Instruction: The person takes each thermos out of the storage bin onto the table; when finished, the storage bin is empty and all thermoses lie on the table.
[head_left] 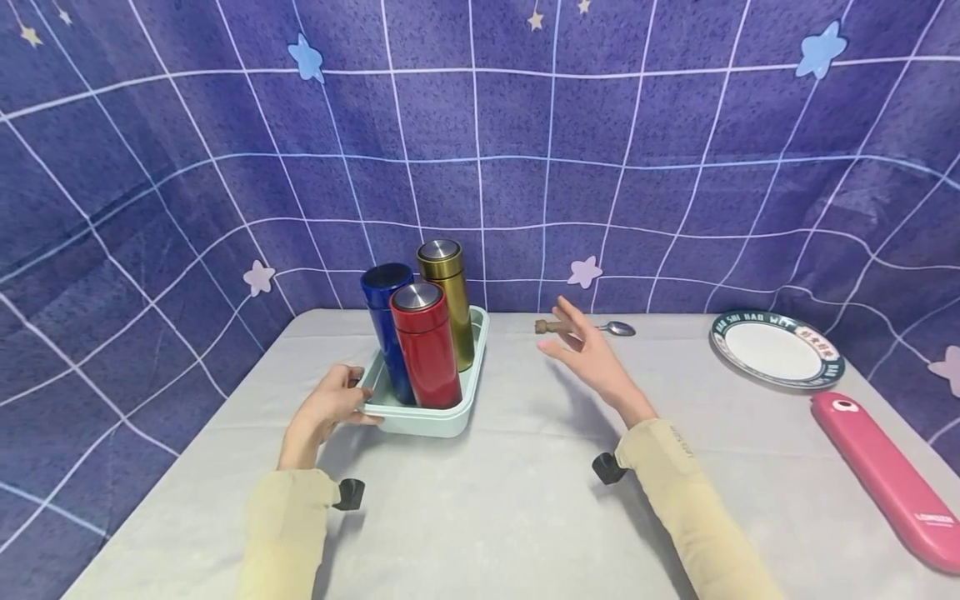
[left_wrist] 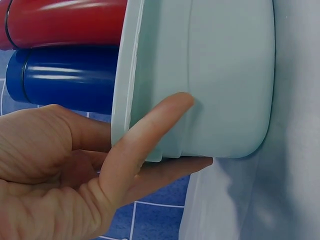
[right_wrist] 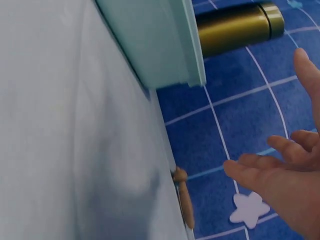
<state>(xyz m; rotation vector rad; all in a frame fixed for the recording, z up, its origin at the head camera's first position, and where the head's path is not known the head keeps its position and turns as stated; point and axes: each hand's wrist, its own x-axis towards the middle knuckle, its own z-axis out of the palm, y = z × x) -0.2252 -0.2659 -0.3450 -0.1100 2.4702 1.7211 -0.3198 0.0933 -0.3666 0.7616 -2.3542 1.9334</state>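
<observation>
A pale mint-green plastic bin [head_left: 423, 423] stands on the table, left of the middle. Upright inside it are a red thermos [head_left: 430, 358] in front, a blue thermos [head_left: 385, 323] at left and a gold thermos [head_left: 461, 321] behind. My left hand [head_left: 330, 406] holds the bin's near left corner; in the left wrist view the thumb [left_wrist: 155, 125] lies along the outer wall and other fingers reach round the corner. To the right of the bin, my right hand [head_left: 592, 362] hovers with fingers spread, holding nothing. Behind it lies a spoon [head_left: 619, 328] with a wooden handle, partly covered by the fingers.
At the back right lies a white plate [head_left: 772, 350] with a dark green lettered rim. A long pink case [head_left: 885, 483] with an eye on it is near the right edge. A purple-blue curtain [head_left: 517, 192] with grid lines and stars hangs behind the white-covered table [head_left: 480, 525].
</observation>
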